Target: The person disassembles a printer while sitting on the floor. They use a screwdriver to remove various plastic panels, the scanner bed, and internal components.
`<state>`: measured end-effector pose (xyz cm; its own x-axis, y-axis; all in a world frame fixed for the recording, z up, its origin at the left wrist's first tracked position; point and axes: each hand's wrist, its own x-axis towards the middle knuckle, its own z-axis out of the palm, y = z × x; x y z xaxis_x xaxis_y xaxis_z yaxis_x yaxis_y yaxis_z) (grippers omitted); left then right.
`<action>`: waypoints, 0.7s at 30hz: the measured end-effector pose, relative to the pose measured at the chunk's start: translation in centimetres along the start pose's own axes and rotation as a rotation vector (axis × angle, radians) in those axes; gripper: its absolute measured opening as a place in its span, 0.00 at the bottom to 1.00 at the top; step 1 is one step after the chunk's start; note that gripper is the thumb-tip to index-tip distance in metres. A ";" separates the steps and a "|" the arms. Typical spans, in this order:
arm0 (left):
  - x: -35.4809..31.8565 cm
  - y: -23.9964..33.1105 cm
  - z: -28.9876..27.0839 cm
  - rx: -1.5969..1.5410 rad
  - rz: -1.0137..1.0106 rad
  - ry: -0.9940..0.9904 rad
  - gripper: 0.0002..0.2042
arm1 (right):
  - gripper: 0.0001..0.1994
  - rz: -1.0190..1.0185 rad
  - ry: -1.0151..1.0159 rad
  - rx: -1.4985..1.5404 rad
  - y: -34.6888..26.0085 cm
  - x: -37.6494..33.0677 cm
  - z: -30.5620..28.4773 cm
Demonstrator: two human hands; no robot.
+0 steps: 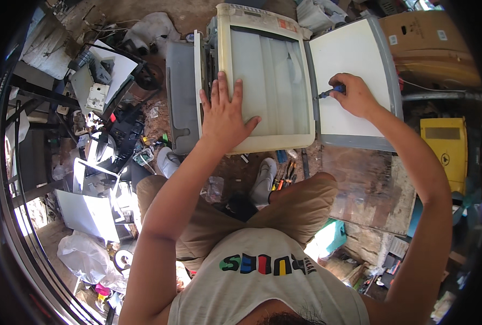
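Note:
A flatbed scanner-printer with a yellowed frame and a glass top stands before me. Its white-backed lid is folded out to the right. My left hand lies with spread fingers on the frame's left edge, the thumb over the glass. Over the lid, my right hand is closed round the blue handle of a screwdriver. The screwdriver's tip points left, at the hinge side between lid and frame; whether it sits in a screw, I cannot tell.
Several hand tools lie by my right foot. A wooden board is on the right, with a yellow case beyond it and a cardboard box at the far right. Dismantled parts and a plastic bag clutter the left.

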<state>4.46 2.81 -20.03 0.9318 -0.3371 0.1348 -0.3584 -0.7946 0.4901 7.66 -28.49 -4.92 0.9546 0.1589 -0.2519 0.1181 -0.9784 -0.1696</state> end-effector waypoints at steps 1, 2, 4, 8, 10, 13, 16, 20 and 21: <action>0.0 0.0 0.0 -0.007 0.002 0.005 0.47 | 0.11 0.013 0.023 -0.040 -0.1 -0.2 0.1; 0.0 -0.1 0.1 -0.015 0.005 0.010 0.46 | 0.10 0.027 0.046 -0.081 -0.2 -0.3 0.4; -0.2 -0.4 0.0 -0.018 0.005 0.015 0.46 | 0.09 0.109 0.012 -0.191 -1.8 -0.1 0.2; -0.4 -0.6 0.2 -0.016 0.009 0.021 0.46 | 0.10 0.188 -0.166 -0.327 -2.6 1.3 -0.9; -0.5 -0.6 0.2 -0.014 0.011 0.024 0.46 | 0.10 0.083 -0.162 -0.301 -0.8 0.9 -0.6; -0.6 -0.4 0.3 -0.009 0.013 0.023 0.46 | 0.10 -0.101 -0.084 -0.249 0.8 -0.4 -0.4; -0.5 -0.2 0.3 -0.010 0.012 0.023 0.46 | 0.09 -0.160 -0.053 -0.224 0.3 -1.4 -0.5; -0.5 -0.3 0.2 0.006 0.004 0.021 0.46 | 0.08 0.008 -0.174 -0.418 -2.4 -1.0 -0.9; -0.6 -0.3 0.2 0.008 0.003 0.016 0.46 | 0.07 0.077 -0.256 -0.526 -2.5 -0.7 -1.0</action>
<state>4.03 3.13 -20.45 0.9315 -0.3314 0.1499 -0.3615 -0.7978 0.4825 7.01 -26.28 -3.40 0.8773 0.0472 -0.4777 0.2328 -0.9122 0.3373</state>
